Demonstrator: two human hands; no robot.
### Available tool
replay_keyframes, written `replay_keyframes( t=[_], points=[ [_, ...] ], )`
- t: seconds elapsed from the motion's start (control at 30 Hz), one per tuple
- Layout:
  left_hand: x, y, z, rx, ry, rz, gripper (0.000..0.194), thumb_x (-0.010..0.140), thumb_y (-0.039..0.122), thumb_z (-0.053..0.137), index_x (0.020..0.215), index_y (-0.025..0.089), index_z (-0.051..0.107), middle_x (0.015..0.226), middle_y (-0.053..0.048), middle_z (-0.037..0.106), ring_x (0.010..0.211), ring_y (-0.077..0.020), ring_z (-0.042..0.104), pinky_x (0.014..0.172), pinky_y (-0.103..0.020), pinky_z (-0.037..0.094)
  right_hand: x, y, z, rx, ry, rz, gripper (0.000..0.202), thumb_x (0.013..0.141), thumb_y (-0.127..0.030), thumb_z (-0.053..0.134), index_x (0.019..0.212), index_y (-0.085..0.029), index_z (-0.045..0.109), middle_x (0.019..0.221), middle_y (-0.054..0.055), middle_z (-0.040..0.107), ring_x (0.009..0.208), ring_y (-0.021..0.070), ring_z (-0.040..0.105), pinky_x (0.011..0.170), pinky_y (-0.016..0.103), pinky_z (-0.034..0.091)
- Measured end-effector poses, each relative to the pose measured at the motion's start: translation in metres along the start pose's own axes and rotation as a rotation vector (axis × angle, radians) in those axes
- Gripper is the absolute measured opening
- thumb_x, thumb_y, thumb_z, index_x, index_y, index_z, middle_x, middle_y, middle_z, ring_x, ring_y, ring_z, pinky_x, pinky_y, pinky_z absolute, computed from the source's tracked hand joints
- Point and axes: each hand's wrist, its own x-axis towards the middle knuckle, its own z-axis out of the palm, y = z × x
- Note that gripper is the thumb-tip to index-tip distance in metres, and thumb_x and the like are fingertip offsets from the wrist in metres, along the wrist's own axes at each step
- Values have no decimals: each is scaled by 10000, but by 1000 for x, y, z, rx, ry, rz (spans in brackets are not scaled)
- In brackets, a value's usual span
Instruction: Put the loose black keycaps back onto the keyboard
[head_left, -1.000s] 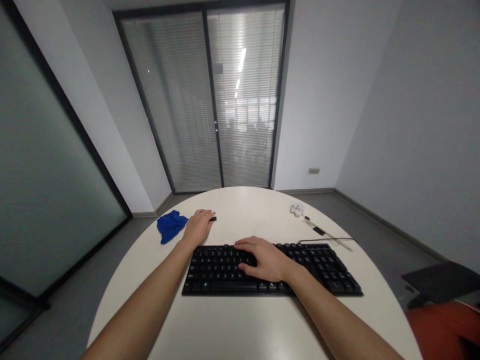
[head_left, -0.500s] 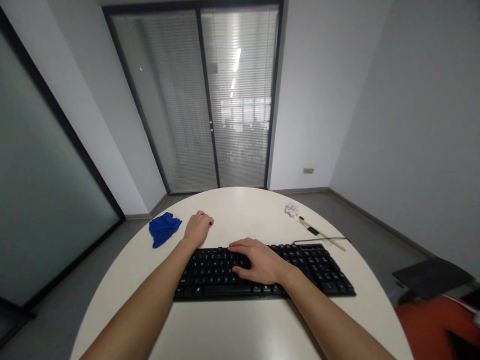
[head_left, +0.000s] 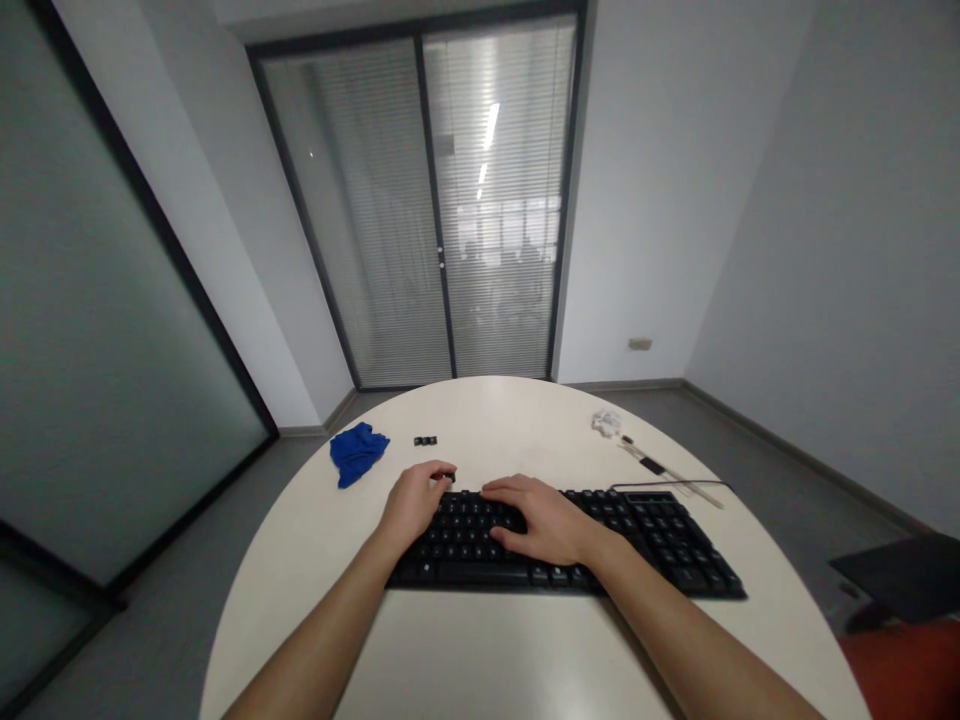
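Observation:
A black keyboard [head_left: 480,572] lies across the table before me. My left hand [head_left: 415,505] is above its upper left edge, thumb and fingers closed on a small black keycap [head_left: 450,477]. Past that hand, three black keycaps [head_left: 425,441] sit side by side on the tabletop. My right hand [head_left: 541,520] rests on the middle of the keyboard, thumb and fingers apart, with nothing in it. It covers some of the keys under it, and my left hand hides the keyboard's upper left corner.
A crumpled blue cloth [head_left: 358,453] lies at the left of the round white table [head_left: 480,660]. On the right are a crumpled white wad [head_left: 606,423], a thin brush-like stick [head_left: 679,477] and the keyboard's cable [head_left: 667,484]. A chair [head_left: 900,580] stands beyond the table's right edge.
My left hand has come back from the keycaps toward the keyboard, a keycap now showing in its fingers and three uncovered behind it. My right hand stays on the keyboard. The view has shifted slightly.

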Motion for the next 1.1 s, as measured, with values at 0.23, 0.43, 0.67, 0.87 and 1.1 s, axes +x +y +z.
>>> replay_keyframes(
  t=[0.23,0.43,0.67,0.87,1.1],
  points=[
    [-13,-5,3,-225,-37,-23,216,824,155,616,992,161,750,1038,-67,764,1014,-215,692,988,-336,498,0,2,1,4,3,-12,496,863,-361,649,1324,-181,622,1334,111,637,1212,282,582,1088,438,435],
    [-12,-8,4,-175,-64,-16,189,835,165,621,967,189,755,1018,-44,768,1004,-211,691,974,-321,496,0,3,1,-2,-6,8,497,860,-351,652,1323,-174,624,1335,120,635,1220,280,579,1092,438,433],
    [-23,14,-9,214,-78,91,244,900,179,556,1021,229,762,1054,-48,755,1037,-237,663,947,-341,477,1,-2,-1,-9,-13,21,495,858,-343,653,1319,-164,628,1327,126,640,1218,281,581,1093,436,435],
    [-28,44,-21,451,-226,137,313,923,140,468,996,236,757,1033,-61,761,991,-248,692,853,-322,493,1,0,0,-16,-13,9,481,869,-345,642,1316,-167,628,1328,114,639,1216,277,580,1100,430,429],
    [-26,58,-22,680,-289,139,285,918,123,477,973,213,742,916,-93,750,888,-261,709,795,-340,512,0,3,1,-9,4,3,482,867,-357,641,1313,-176,628,1331,112,638,1211,280,583,1097,437,430]
  ],
)
